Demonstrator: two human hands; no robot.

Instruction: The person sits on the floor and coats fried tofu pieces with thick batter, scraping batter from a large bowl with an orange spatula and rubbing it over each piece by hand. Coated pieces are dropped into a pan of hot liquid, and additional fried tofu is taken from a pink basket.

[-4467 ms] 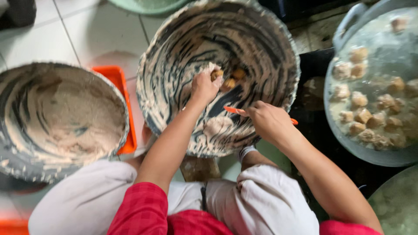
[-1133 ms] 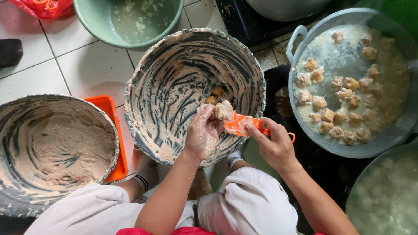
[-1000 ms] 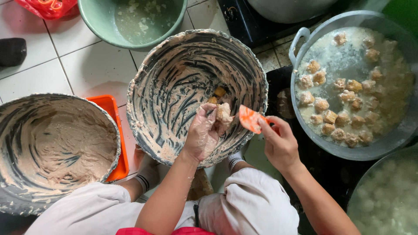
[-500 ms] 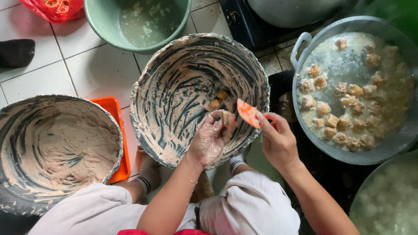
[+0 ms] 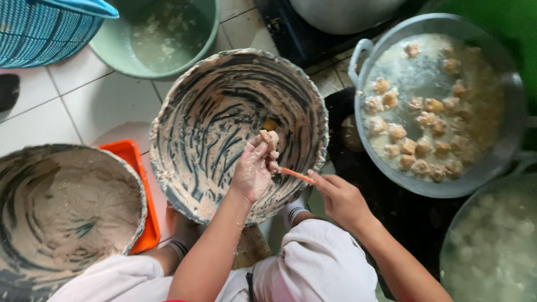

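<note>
Pale dough ball (image 5: 269,137) sits squeezed atop the closed left hand (image 5: 253,173), mid-frame over the smeared basin (image 5: 184,168). Right hand (image 5: 341,198) pinches an orange spoon (image 5: 295,175) beneath it; a clean scoop probably needs the spoon tight against the fist.

Frame edges crop the blue basket (image 5: 47,25), the left basin (image 5: 61,218) and a pot (image 5: 492,246) at lower right; the left hand (image 5: 254,170) hides the orange spoon (image 5: 296,175) tip.

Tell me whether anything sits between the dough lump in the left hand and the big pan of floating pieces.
Only the smeared bowl's near rim and the right hand's orange spoon lie between the dough lump and the pan; nothing else is visible.
</note>
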